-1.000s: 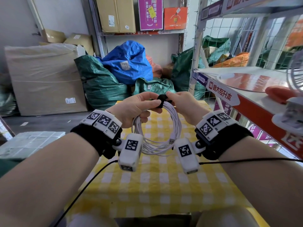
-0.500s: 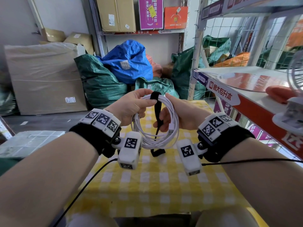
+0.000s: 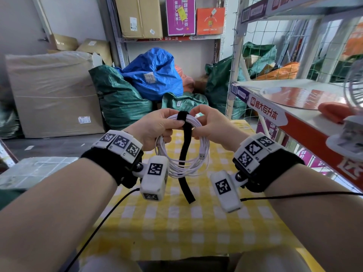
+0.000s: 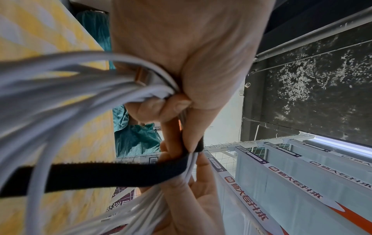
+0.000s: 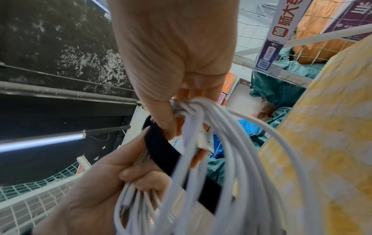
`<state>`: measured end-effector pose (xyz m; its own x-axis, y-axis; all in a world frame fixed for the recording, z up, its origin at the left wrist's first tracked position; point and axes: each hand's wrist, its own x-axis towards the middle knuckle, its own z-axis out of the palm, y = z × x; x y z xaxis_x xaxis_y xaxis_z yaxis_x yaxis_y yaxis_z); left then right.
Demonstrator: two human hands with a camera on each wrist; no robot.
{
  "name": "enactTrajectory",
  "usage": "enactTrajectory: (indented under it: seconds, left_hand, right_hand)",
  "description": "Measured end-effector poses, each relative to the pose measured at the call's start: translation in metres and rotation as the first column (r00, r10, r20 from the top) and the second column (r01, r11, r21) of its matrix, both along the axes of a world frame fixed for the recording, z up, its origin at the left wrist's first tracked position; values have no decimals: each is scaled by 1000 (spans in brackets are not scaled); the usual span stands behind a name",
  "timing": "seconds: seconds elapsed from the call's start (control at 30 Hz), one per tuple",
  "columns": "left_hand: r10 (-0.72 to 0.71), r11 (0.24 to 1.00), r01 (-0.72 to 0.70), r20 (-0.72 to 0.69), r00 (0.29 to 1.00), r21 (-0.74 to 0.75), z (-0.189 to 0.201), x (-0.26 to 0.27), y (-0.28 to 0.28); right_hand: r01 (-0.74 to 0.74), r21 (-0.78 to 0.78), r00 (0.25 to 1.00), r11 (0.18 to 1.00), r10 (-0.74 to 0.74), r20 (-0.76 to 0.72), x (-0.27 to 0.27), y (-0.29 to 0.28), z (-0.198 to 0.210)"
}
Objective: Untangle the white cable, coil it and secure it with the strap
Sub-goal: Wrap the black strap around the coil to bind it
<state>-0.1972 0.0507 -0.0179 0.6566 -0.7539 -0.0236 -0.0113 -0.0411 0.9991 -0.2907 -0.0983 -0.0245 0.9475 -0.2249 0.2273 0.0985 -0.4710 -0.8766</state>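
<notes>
The white cable hangs as a round coil above the yellow checked table. My left hand grips the coil's top from the left, and my right hand pinches it from the right. A black strap loops over the top between the hands; its long end dangles loose through the coil. A USB plug sticks out on the right side. In the left wrist view my left hand clamps the cable beside the strap. In the right wrist view my right hand holds the cable next to the strap.
A metal shelf with a red plate and a small fan juts in close on the right. Stuffed green and blue sacks and a wrapped carton stand beyond the table. Black wires trail from both wrist cameras.
The strap was bunched at the coil's top, then my right hand drew it down inside the coil. That hand is back at the top and the strap hangs loose.
</notes>
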Motion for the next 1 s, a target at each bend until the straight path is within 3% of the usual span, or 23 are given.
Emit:
enactTrajectory:
  seconds: [0.13,0.33,0.63,0.73,0.83,1.0]
  left_hand:
    - [-15,1000,15,-6,1000,3,2,-2,1]
    - [-28,999,29,-8,1000,31,3,-4,0]
    - [-75,993,72,29,997,99,-4,-2,3]
    - [9,979,-43,166,986,200,-7,4,2]
    - [-22,957,-63,286,958,282,-9,6,3]
    - [-98,941,-9,295,950,339,-9,0,6]
  right_hand:
    - [59,-153,989,986,-37,142,0,2,-2]
    - [115,-232,954,966,-43,295,2,8,0]
    - [105,-71,974,992,-89,207,4,5,7]
    - [46,89,980,995,-62,190,3,7,15]
    - [-50,211,983,976,11,183,2,11,23]
    - [69,365,986,929,-118,114,5,3,21]
